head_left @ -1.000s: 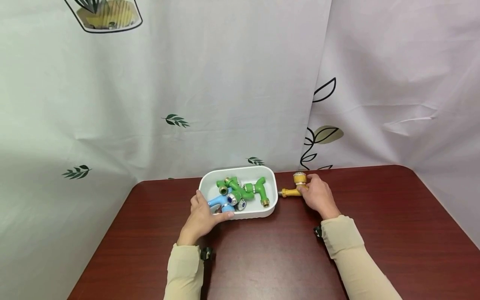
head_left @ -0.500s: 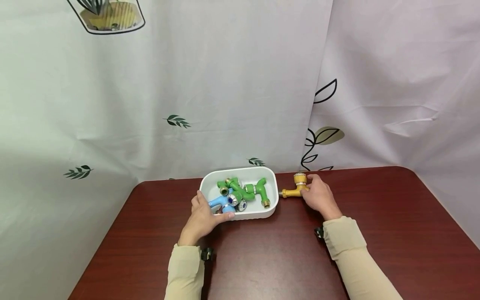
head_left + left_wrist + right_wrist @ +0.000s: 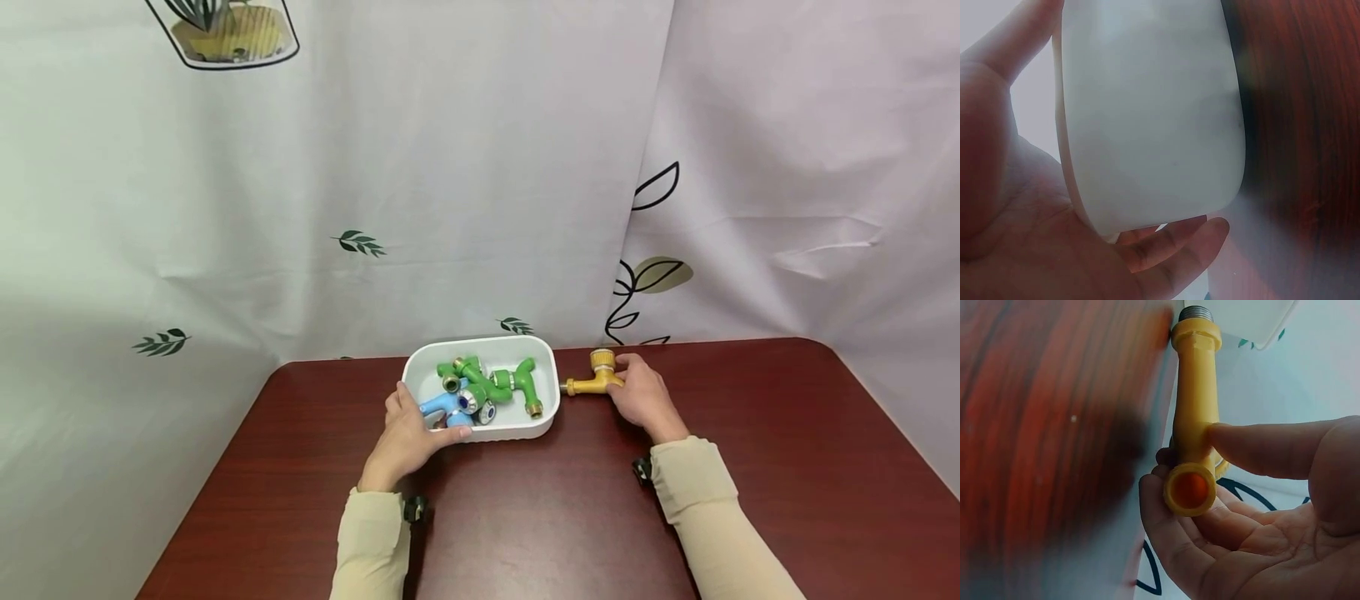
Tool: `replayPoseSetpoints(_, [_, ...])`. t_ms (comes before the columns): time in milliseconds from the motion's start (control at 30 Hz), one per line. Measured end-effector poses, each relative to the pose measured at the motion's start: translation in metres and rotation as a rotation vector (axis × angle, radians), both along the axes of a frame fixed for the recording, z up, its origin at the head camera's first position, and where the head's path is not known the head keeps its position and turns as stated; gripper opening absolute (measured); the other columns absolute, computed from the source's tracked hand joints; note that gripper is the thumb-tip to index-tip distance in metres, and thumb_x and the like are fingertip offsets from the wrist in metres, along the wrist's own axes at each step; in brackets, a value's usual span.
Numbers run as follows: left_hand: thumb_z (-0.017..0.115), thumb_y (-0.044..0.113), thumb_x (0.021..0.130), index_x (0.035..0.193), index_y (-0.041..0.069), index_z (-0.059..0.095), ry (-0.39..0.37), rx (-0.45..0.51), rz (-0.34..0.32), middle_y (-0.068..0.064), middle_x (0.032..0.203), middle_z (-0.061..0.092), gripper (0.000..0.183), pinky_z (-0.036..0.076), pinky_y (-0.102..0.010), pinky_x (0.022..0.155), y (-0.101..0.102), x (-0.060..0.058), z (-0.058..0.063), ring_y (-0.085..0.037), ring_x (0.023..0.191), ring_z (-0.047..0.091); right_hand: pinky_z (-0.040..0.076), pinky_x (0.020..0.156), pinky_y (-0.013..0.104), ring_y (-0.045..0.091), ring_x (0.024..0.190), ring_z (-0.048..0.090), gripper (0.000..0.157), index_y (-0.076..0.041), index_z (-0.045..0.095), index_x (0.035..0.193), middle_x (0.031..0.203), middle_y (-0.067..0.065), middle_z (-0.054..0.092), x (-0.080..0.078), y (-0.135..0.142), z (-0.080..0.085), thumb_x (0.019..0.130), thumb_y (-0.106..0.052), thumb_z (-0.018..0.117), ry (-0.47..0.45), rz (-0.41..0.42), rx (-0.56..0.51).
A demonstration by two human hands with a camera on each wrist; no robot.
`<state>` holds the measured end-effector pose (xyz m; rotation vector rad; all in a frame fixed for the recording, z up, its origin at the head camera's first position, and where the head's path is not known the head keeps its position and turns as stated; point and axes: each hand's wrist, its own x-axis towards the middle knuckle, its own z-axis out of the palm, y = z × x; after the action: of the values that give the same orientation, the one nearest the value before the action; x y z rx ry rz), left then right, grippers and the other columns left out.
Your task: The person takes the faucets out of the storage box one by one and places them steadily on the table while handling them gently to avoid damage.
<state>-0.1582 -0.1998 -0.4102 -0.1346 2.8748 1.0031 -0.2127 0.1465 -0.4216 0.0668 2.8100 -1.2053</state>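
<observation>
My left hand (image 3: pixel 405 435) grips a white plastic tray (image 3: pixel 553 392) by its near left corner. The thumb lies along the front rim and the other fingers go round the end, as the left wrist view shows beside the tray's wall (image 3: pixel 1154 125). In the tray lie several green taps (image 3: pixel 525 388) and a blue tap (image 3: pixel 444 403), partly covered. Just right of the tray, my right hand (image 3: pixel 645 396) pinches a yellow tap (image 3: pixel 592 385), its threaded end towards the tray. In the right wrist view, thumb and fingers close on the tap's body (image 3: pixel 1196 394) near its open spout.
Everything is at the far side of a dark red wooden table (image 3: pixel 525 517). Behind its back edge hangs a pale curtain (image 3: pixel 465 183) printed with leaves.
The whole scene shifts slightly to the right and down in the head view. Both hands keep their holds, and the tray and yellow tap stay in place relative to each other.
</observation>
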Motion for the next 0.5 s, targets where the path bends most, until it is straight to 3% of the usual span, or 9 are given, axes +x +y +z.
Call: replayPoseSetpoints(500, [0.085,0.057,0.073,0.154,-0.012,-0.007,0.002,0.007,0.001,-0.033,0.156,0.009,0.141,0.038,-0.056,0.107,-0.0001,0.0008,0.0,-0.046,0.137,0.028,0.044,0.098,0.052,0.043,0.118,0.056,0.045,0.01,0.046,0.138,0.126,0.03,0.061,0.0009,0.0019,-0.0013,0.096,-0.004,0.059,0.006,0.006,0.016])
